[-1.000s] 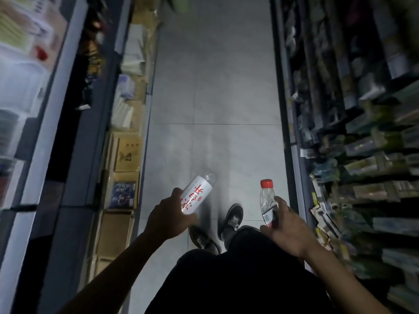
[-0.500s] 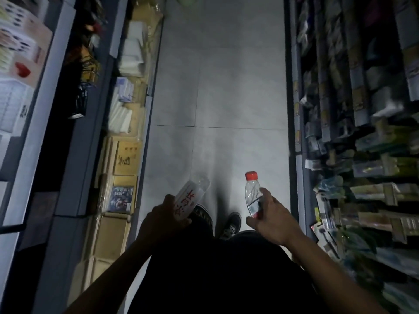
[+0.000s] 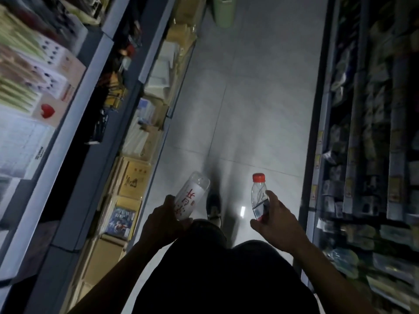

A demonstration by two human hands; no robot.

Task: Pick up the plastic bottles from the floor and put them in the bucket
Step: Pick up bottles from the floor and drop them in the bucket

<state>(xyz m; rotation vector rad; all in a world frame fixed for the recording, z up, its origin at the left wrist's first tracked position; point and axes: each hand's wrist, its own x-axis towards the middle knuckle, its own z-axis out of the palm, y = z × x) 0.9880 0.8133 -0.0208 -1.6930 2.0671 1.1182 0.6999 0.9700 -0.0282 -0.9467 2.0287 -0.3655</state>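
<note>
Head view, left hand: our left hand (image 3: 162, 219), lower centre of the frame, has its fingers curled round the white-labelled bottle (image 3: 191, 197), which tilts up and to the right.
Head view, right hand: our right hand (image 3: 275, 219) grips the red-capped bottle (image 3: 258, 196) upright, thumb along its right side, cap at the top.
Bucket: a pale green bucket (image 3: 224, 11) stands on the grey tiled floor (image 3: 260, 98) at the top centre of the frame, well apart from both bottles.
Aisle: blurred shelves (image 3: 367, 132) of goods line the right edge; cardboard boxes (image 3: 133, 182) sit along the lower left.
Foot: one dark shoe (image 3: 213, 208) shows between our hands.
</note>
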